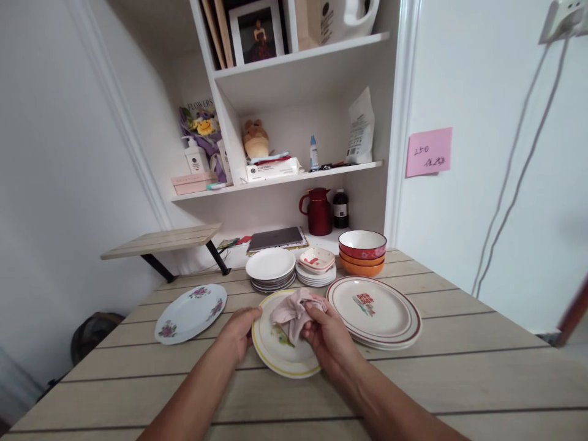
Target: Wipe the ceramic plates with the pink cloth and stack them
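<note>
A white plate with a yellow rim (290,366) is in front of me at the middle of the table. My left hand (239,334) grips its left edge, thumb on top and fingers underneath. In my right hand (328,334) is a crumpled pinkish cloth (294,312), pinched between thumb and fingers over the plate's face. The cloth covers much of the plate's upper half and part of its printed picture. Just right of it are stacked large oval plates with dark red rims (390,312). To the left lies a white oval plate with purple flowers (190,313).
Behind stand stacked round plates (270,264), small dishes (316,260) on white saucers (316,278), and stacked bowls (362,252). A small raised wooden stand (163,239) is at the back left. A red jug (319,211) and a laptop (275,239) sit under the shelves.
</note>
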`<control>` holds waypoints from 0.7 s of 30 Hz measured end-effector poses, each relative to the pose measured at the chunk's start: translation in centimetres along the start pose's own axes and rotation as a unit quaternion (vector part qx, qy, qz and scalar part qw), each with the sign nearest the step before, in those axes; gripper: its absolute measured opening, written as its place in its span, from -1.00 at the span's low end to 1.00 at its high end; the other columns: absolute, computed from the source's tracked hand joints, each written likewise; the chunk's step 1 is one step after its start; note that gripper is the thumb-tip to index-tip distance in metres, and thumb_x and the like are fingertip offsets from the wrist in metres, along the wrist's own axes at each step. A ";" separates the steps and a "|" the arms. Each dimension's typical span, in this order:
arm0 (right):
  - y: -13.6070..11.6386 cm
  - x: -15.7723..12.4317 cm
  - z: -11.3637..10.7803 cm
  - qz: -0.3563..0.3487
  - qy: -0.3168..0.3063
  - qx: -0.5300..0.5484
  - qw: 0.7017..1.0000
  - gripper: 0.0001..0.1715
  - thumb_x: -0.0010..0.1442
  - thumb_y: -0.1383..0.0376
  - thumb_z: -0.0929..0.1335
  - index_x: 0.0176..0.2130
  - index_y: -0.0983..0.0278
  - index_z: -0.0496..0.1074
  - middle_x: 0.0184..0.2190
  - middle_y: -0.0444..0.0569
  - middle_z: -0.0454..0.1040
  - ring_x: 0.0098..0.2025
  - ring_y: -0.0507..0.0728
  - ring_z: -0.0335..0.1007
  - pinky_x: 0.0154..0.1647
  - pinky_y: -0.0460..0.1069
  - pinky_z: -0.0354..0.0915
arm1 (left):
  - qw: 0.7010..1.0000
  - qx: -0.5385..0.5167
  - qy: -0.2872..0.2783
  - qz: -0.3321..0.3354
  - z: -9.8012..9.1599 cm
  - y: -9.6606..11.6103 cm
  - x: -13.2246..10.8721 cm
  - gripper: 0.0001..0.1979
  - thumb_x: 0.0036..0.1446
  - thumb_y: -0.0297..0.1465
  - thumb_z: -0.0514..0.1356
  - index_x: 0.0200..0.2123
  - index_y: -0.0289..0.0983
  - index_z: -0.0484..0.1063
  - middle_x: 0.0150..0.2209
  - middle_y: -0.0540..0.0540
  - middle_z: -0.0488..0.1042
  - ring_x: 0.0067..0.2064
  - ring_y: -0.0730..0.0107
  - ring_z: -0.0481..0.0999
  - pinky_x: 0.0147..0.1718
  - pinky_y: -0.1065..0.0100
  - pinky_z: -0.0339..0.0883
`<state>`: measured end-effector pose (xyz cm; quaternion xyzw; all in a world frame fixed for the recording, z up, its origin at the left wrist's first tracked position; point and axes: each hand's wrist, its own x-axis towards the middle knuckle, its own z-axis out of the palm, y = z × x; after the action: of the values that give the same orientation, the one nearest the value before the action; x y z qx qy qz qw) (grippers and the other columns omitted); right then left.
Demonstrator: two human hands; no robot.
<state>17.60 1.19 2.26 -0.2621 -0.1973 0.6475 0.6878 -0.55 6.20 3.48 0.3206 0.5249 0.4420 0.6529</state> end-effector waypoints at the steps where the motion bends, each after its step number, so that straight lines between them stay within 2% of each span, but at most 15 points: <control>1: 0.0 0.1 -0.1 0.001 0.008 0.003 1.000 -0.47 -0.19 0.27 0.56 -0.21 0.23 0.36 -0.59 -0.25 0.40 -0.65 -0.08 0.19 -0.64 -0.17 0.18 | 1.000 0.006 0.000 -0.016 0.3 0.2 -0.2 -0.78 -0.05 -0.41 0.33 -0.31 -0.40 0.52 -0.51 -0.15 0.59 -0.49 0.24 0.54 -0.36 0.27 0.41; 5: 0.2 0.2 -0.4 0.001 0.015 -0.004 1.000 -0.48 -0.19 0.28 0.54 -0.20 0.23 0.36 -0.57 -0.24 0.41 -0.64 -0.08 0.20 -0.63 -0.16 0.19 | 0.999 0.017 -0.029 -0.032 0.9 0.2 -1.6 -0.62 -0.08 -0.26 0.38 -0.23 -0.41 0.54 -0.41 -0.23 0.63 -0.43 0.19 0.59 -0.35 0.27 0.43; 10: 0.5 -0.3 -0.3 0.008 -0.051 -0.082 0.995 -0.49 -0.15 0.22 0.53 -0.19 0.26 0.38 -0.54 -0.21 0.40 -0.63 -0.07 0.18 -0.61 -0.14 0.21 | 0.994 0.001 -0.111 0.008 1.2 -0.6 -3.2 -0.56 -0.10 -0.36 0.39 -0.11 -0.39 0.52 -0.26 -0.26 0.64 -0.25 0.16 0.62 -0.22 0.30 0.43; 12: 0.6 -0.4 -0.3 0.004 -0.075 -0.127 0.989 -0.50 -0.13 0.21 0.50 -0.16 0.26 0.38 -0.56 -0.23 0.37 -0.64 -0.06 0.15 -0.63 -0.14 0.17 | 0.993 -0.027 -0.116 0.027 1.5 -1.2 -3.7 -0.56 -0.07 -0.40 0.34 -0.06 -0.35 0.50 -0.21 -0.23 0.63 -0.23 0.17 0.62 -0.22 0.30 0.43; 15: 1.0 -0.5 -0.4 -0.012 -0.069 -0.237 0.969 -0.49 -0.01 0.22 0.40 -0.02 0.23 0.39 -0.62 -0.26 0.27 -0.68 -0.05 0.06 -0.67 -0.13 0.06 | 0.988 -0.091 -0.108 0.058 1.9 -2.4 -4.3 -0.58 -0.05 -0.42 0.29 -0.05 -0.34 0.50 -0.20 -0.22 0.63 -0.23 0.15 0.61 -0.22 0.27 0.43; 17: 1.3 -0.6 -0.4 -0.055 -0.078 -0.344 0.934 -0.52 0.06 0.28 0.31 0.01 0.21 0.43 -0.56 -0.20 0.31 -0.64 -0.02 0.11 -0.62 -0.11 0.11 | 0.982 -0.133 -0.118 0.059 2.0 -3.4 -4.5 -0.62 -0.04 -0.42 0.27 -0.09 -0.36 0.52 -0.22 -0.24 0.63 -0.22 0.13 0.61 -0.17 0.23 0.42; 18: 1.5 -0.7 -0.4 -0.094 -0.098 -0.404 0.905 -0.54 0.06 0.33 0.28 -0.02 0.20 0.47 -0.47 -0.13 0.37 -0.57 0.01 0.20 -0.53 -0.08 0.19 | 0.980 -0.149 -0.124 0.052 2.0 -3.8 -4.7 -0.65 -0.05 -0.42 0.27 -0.12 -0.38 0.54 -0.24 -0.25 0.63 -0.21 0.12 0.61 -0.15 0.22 0.41; 20: 1.7 -1.1 -0.3 -0.182 -0.147 -0.521 0.821 -0.56 0.06 0.42 0.25 -0.13 0.17 0.56 -0.26 -0.02 0.39 -0.33 0.07 0.35 -0.27 -0.03 0.29 | 0.975 -0.165 -0.140 0.042 1.9 -4.6 -5.0 -0.69 -0.05 -0.45 0.26 -0.18 -0.40 0.56 -0.27 -0.27 0.63 -0.19 0.09 0.61 -0.11 0.19 0.40; 21: 1.6 -1.3 -0.3 -0.212 -0.168 -0.570 0.776 -0.55 0.06 0.45 0.23 -0.16 0.15 0.57 -0.19 0.00 0.37 -0.22 0.10 0.36 -0.16 -0.02 0.28 | 0.974 -0.168 -0.148 0.039 1.9 -4.8 -5.1 -0.70 -0.06 -0.47 0.27 -0.20 -0.42 0.57 -0.28 -0.27 0.63 -0.19 0.08 0.60 -0.09 0.18 0.39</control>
<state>16.37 -0.14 1.12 -0.4446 -0.6933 0.2881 0.4885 2.13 -0.34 1.77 0.2882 0.3274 0.4972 0.7500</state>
